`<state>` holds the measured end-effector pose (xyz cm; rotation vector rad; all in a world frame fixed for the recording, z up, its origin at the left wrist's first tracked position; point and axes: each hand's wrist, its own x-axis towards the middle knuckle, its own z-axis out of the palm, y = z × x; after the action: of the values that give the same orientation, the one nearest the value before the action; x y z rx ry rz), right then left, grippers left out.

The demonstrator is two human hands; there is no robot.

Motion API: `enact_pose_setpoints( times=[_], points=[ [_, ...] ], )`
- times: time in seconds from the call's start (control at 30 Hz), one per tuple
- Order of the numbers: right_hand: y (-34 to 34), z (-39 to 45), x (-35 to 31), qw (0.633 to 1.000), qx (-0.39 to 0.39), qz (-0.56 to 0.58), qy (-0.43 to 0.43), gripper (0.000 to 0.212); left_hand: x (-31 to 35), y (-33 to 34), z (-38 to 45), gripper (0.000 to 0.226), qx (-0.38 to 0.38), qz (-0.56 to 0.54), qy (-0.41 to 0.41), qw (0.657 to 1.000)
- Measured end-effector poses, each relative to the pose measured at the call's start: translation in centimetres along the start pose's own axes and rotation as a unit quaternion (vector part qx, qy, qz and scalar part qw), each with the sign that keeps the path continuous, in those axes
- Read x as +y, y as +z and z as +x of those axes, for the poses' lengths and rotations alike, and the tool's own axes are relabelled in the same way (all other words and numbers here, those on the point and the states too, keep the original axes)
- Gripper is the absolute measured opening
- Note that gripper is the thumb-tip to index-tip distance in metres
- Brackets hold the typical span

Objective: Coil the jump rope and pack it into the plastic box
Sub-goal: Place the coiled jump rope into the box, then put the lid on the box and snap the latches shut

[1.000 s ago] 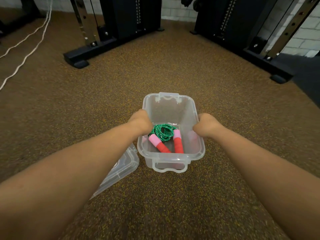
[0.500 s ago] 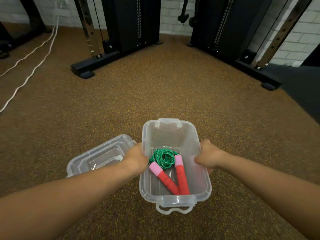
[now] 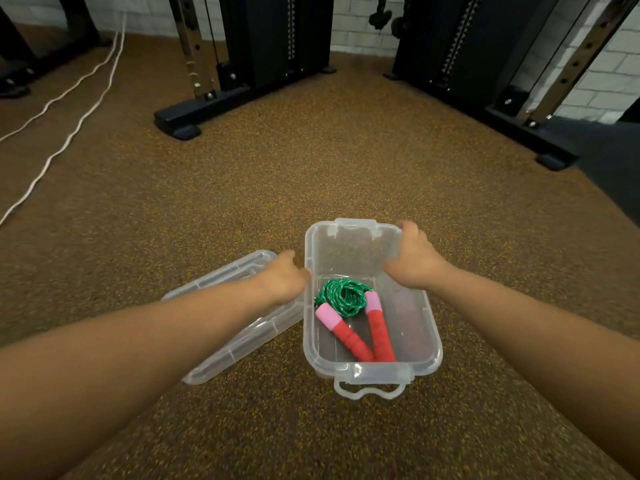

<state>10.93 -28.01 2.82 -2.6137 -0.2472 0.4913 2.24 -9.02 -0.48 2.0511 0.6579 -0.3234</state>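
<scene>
A clear plastic box [image 3: 369, 371] stands open on the brown speckled floor. Inside it lies the jump rope: a green coil [image 3: 343, 298] at the far end, with its two red handles with pink caps [image 3: 347, 337] pointing toward me. My right hand [image 3: 414, 261] grips the box's far right corner at the rim. My left hand [image 3: 284, 276] is loosely curled against the box's left rim, above the clear lid [image 3: 244, 344]. Whether it holds the rim is hidden. The lid lies flat on the floor just left of the box.
Black gym machine frames stand behind, one base [image 3: 194, 116] at centre left and another [image 3: 519, 129] at the right. Two white cords [image 3: 74, 123] trail over the floor at far left. A dark mat [image 3: 613, 168] lies at the right edge.
The box now sits lower in view and the lid shows fully. My right hand slid from the middle of the right rim to the far right corner. My left hand stays by the left rim.
</scene>
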Motion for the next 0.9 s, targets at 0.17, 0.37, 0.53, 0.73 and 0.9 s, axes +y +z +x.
enact_pose_setpoints(
  times=[0.17,0.37,0.53,0.73,0.9],
  points=[
    [2.8,-0.6,-5.3,0.993,-0.002,0.003,-0.117,0.068,-1.6,-4.4,1.4,0.052,0.070,0.027,0.009,0.997],
    [8.2,-1.8,-11.1,0.973,-0.020,0.009,-0.228,0.064,-5.6,-6.9,2.7,0.049,0.095,0.067,-0.007,0.993],
    [13.1,-3.1,-13.9,0.971,-0.052,0.059,-0.228,0.063,-8.5,-8.1,3.7,0.050,0.078,0.134,0.015,0.988],
    [19.9,-5.3,-12.9,0.979,-0.103,0.108,-0.141,0.065,-11.8,-9.0,4.5,0.051,0.033,0.229,0.057,0.971],
    [23.5,-6.4,-11.8,0.981,-0.105,0.161,-0.034,0.075,-13.7,-8.7,5.4,0.056,0.014,0.262,0.071,0.962]
  ],
)
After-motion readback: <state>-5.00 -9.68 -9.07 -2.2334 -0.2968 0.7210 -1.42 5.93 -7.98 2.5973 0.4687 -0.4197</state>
